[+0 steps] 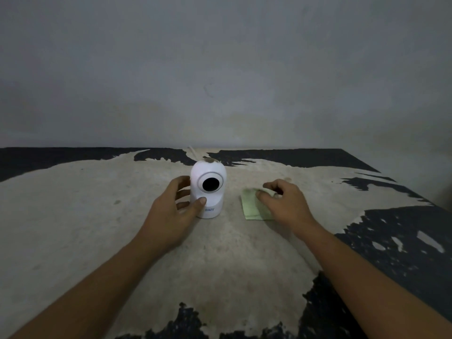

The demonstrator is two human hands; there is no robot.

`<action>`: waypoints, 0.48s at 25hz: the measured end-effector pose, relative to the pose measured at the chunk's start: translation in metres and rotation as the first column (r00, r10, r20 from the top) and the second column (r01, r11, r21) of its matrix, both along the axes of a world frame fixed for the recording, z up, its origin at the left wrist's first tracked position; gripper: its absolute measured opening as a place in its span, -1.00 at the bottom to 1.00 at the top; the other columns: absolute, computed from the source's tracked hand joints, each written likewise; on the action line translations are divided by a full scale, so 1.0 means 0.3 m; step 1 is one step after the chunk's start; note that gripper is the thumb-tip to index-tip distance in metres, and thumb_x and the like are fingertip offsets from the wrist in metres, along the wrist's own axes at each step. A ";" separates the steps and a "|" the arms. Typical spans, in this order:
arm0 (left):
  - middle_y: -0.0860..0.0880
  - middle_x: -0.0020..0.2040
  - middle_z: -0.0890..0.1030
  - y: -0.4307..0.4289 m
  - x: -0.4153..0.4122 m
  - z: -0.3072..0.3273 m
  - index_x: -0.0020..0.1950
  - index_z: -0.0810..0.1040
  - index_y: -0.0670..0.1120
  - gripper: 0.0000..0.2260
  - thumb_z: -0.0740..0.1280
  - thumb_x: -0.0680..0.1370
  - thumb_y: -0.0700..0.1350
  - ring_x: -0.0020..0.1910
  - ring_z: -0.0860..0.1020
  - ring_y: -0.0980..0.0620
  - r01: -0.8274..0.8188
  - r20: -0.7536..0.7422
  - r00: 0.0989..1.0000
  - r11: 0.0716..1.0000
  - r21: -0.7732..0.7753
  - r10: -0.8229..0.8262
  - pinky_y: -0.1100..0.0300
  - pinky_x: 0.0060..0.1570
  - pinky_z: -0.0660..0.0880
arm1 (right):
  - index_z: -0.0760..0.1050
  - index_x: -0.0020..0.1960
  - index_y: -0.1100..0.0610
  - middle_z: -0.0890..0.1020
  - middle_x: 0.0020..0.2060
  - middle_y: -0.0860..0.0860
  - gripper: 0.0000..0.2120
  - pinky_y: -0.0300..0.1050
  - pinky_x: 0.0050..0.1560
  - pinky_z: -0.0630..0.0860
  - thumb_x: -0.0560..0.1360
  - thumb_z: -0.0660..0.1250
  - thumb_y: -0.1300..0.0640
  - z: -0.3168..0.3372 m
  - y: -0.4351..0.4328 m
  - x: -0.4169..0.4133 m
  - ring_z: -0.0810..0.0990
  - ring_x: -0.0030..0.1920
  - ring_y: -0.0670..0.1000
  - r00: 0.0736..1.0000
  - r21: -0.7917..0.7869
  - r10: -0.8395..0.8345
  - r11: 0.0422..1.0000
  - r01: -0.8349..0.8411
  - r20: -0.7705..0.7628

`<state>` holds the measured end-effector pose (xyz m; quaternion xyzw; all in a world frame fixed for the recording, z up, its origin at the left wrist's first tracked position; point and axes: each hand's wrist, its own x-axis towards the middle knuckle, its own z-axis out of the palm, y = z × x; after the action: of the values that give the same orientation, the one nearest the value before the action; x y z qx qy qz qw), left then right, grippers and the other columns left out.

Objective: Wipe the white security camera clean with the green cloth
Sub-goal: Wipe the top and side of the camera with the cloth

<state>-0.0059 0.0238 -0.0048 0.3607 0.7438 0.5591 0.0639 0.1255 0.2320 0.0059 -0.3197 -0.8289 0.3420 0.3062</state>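
Head view: your left hand (171,214) wraps the rounded white plastic security camera (208,189), mid-surface; right hand (281,201) pinches the flat green cloth (252,206) just right. Brown smudge on top; wiping not begun.

There is a single view, taken from the person's head, wide-angle, looking forward and down over a table (73,216) toward a wall (220,57) that fills the upper half. Both forearms enter from the bottom corners, so the view sits close above the near edge. The camera (208,189) stands near centre, its lens turned back toward the viewer.
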 end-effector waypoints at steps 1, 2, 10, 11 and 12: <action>0.15 0.26 0.49 -0.001 -0.004 0.000 0.29 0.32 0.12 -0.54 0.34 0.42 0.10 0.16 0.50 0.15 0.004 -0.002 1.000 1.000 -0.004 -0.004 0.17 0.12 0.47 | 0.57 -0.07 0.14 0.61 -0.10 -0.10 -0.88 -0.33 -0.23 0.41 0.45 0.41 0.10 0.019 -0.017 -0.008 0.56 -0.13 -0.08 0.998 -0.054 0.014 0.998 -0.017 -0.059; 0.15 0.26 0.49 -0.001 -0.008 -0.001 0.29 0.33 0.12 -0.55 0.34 0.43 0.09 0.17 0.49 0.15 0.007 -0.008 1.000 1.000 -0.005 -0.007 0.13 0.14 0.48 | 0.56 -0.10 0.14 0.60 -0.15 -0.10 -0.90 -0.28 -0.25 0.43 0.45 0.40 0.11 0.037 -0.035 -0.016 0.56 -0.17 -0.07 0.994 -0.089 0.024 0.996 -0.033 -0.103; 0.16 0.26 0.49 -0.001 -0.018 -0.012 0.29 0.33 0.13 -0.57 0.33 0.45 0.06 0.11 0.50 0.25 0.037 -0.035 0.999 0.999 0.001 -0.037 0.40 -0.03 0.43 | 0.51 -0.16 0.07 0.61 -0.29 -0.02 -0.94 -0.37 -0.39 0.41 0.45 0.37 0.19 0.112 -0.150 -0.116 0.54 -0.30 -0.06 0.941 -0.042 -0.017 0.999 0.003 -0.338; 0.17 0.26 0.49 -0.001 -0.022 -0.015 0.29 0.32 0.13 -0.57 0.32 0.45 0.07 0.11 0.49 0.26 0.043 -0.040 0.998 0.999 0.000 -0.043 0.41 -0.03 0.44 | 0.53 -0.16 0.05 0.62 -0.28 -0.04 -0.93 -0.38 -0.38 0.42 0.45 0.37 0.19 0.119 -0.161 -0.131 0.56 -0.27 -0.08 0.936 -0.054 -0.003 0.998 -0.017 -0.352; 0.17 0.26 0.48 0.000 -0.025 -0.018 0.30 0.32 0.13 -0.56 0.32 0.44 0.07 0.12 0.49 0.25 0.046 -0.042 0.998 0.999 -0.003 -0.046 0.39 0.00 0.45 | 0.54 -0.16 0.02 0.63 -0.27 -0.07 -0.92 -0.40 -0.35 0.44 0.45 0.38 0.19 0.124 -0.172 -0.139 0.57 -0.26 -0.13 0.929 -0.070 0.024 0.996 -0.054 -0.370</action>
<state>-0.0134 0.0237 -0.0101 0.3893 0.7372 0.5488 0.0615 0.0837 0.1803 0.0432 -0.2452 -0.7486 0.4345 0.4367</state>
